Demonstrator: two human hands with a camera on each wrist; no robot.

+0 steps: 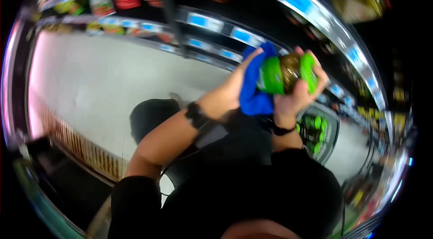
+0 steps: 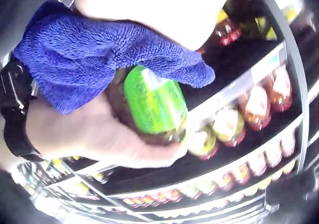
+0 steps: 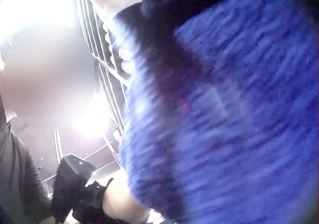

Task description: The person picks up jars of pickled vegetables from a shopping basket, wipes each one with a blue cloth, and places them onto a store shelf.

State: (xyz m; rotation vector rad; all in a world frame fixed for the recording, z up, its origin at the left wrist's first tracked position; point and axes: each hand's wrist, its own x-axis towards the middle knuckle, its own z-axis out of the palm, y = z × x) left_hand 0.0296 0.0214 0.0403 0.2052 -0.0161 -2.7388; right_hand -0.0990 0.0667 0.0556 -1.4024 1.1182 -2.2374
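Observation:
A glass jar (image 1: 291, 72) with a green lid, a green label and dark contents is in my right hand (image 1: 295, 103), lying tilted on its side. The right fingers and thumb wrap the jar near its lid end. My left hand (image 1: 230, 88) holds a blue cloth (image 1: 257, 83) close against the jar's other end; most of its fingers are hidden behind the fabric. In the left wrist view, the cloth (image 2: 75, 54) hangs over the right wrist, beside the jar's green label (image 2: 154, 102). The right wrist view is mostly filled by the cloth (image 3: 239, 119).
Shelves with price tags (image 1: 205, 21) curve across the front and right. Rows of jars (image 2: 227, 127) stand on them. On the floor at my right is a grey-rimmed container holding several green-lidded jars (image 1: 317, 126). Pale floor (image 1: 99, 72) spreads at the left, beside a slatted brown panel (image 1: 85, 142).

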